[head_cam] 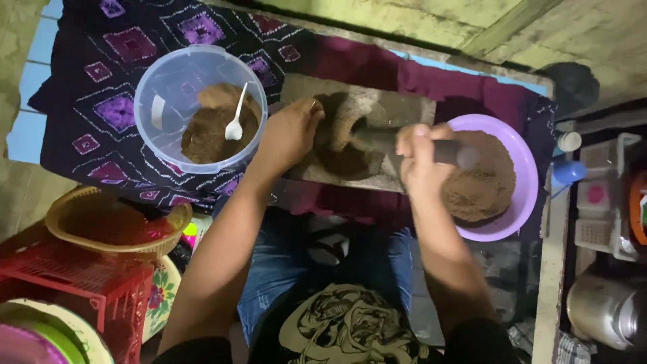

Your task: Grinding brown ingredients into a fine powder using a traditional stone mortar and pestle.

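A flat grey grinding stone (404,108) lies on a dark patterned cloth (128,101) in front of me, with a heap of brown paste (337,145) on it. My left hand (286,135) rests on the left side of the paste, fingers curled against it. My right hand (421,158) grips a dark stone roller (448,152) lying across the stone's right end. A clear plastic tub (162,101) at the left holds brown paste and a white spoon (236,121). A purple bowl (522,202) at the right holds more brown paste.
A yellow woven basket (114,222) sits on a red plastic crate (87,290) at lower left. At the right edge stand a metal kettle (603,307), a blue-capped bottle (569,172) and plastic containers. My knees in blue jeans (283,269) are below the stone.
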